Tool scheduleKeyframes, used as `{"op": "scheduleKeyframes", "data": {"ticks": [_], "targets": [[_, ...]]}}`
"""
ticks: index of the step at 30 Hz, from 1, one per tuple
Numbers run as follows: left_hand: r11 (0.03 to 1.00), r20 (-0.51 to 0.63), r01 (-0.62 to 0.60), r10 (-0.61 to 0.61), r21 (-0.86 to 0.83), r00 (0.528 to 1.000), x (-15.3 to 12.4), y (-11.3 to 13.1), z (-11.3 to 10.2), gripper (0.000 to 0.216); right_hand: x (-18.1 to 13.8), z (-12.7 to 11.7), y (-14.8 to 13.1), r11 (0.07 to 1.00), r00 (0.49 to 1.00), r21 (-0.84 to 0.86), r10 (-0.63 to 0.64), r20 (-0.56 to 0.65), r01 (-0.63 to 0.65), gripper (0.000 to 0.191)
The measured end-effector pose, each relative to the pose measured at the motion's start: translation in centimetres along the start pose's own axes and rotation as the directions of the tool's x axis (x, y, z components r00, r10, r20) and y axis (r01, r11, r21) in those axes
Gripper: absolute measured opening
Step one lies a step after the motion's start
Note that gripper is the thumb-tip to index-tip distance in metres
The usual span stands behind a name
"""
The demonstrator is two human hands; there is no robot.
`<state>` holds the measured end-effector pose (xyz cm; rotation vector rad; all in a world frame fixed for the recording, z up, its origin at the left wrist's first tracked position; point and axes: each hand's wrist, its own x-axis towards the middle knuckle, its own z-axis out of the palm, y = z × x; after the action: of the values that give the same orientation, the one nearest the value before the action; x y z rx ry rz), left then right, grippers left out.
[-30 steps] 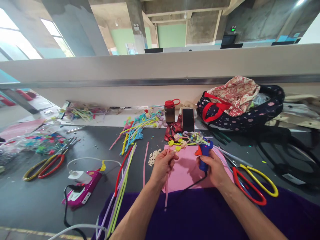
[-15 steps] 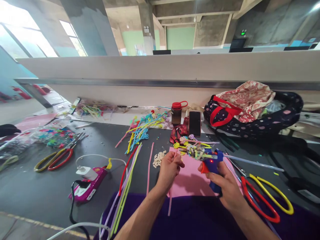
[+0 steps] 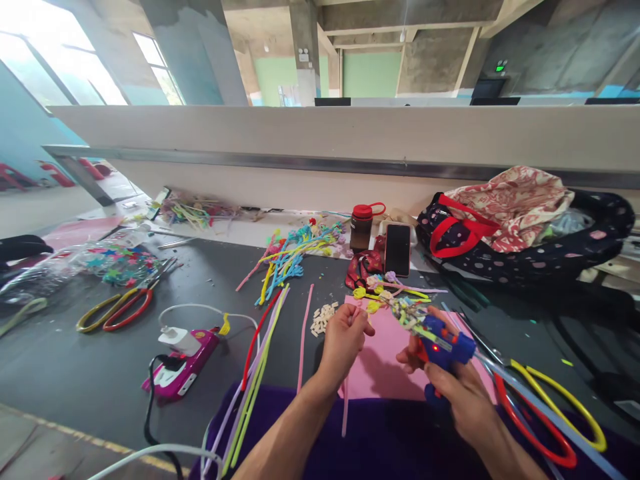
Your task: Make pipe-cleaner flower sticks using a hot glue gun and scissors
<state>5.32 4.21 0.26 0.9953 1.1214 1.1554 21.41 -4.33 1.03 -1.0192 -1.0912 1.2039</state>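
My right hand [image 3: 455, 380] is wrapped round a blue hot glue gun [image 3: 440, 343] with a lit red light. Its nozzle end, crusted with multicoloured bits, points up and left, and a long clear glue stick [image 3: 540, 397] runs out of its back. My left hand [image 3: 346, 333] is closed in a pinch, left of the gun and apart from it. A pink pipe cleaner [image 3: 345, 410] hangs below this hand; its upper end is hidden by the fingers. Under both hands lies a pink sheet [image 3: 383, 353]. Small pale pieces [image 3: 324, 318] are heaped beside my left hand.
Red-and-yellow scissors [image 3: 537, 413] lie right, another pair [image 3: 117, 310] left. Loose pipe cleaners [image 3: 257, 380] lie left of my arm. A power strip [image 3: 185, 367] trails cords. Behind stand a phone [image 3: 398, 250], a bottle [image 3: 361, 227] and a bag [image 3: 505, 233].
My right hand has tilted the glue gun, so its back end and the glue stick slope down to the right. My left hand keeps its pinch. The view has shifted slightly.
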Motion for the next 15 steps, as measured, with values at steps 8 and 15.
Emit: {"op": "scheduleKeyframes", "data": {"ticks": [8,15], "targets": [[0.991,-0.013,-0.043,0.045,0.129,0.999,-0.01,-0.18,-0.24,0.014,-0.13,0.25,-0.54,0.859,0.986,-0.493,-0.073,0.151,0.139,0.030],[0.980,-0.007,-0.054,0.056,0.190,0.998,0.09,-0.55,-0.33,0.013,0.03,0.39,-0.49,0.803,0.978,-0.563,-0.115,0.175,0.195,0.026]]}}
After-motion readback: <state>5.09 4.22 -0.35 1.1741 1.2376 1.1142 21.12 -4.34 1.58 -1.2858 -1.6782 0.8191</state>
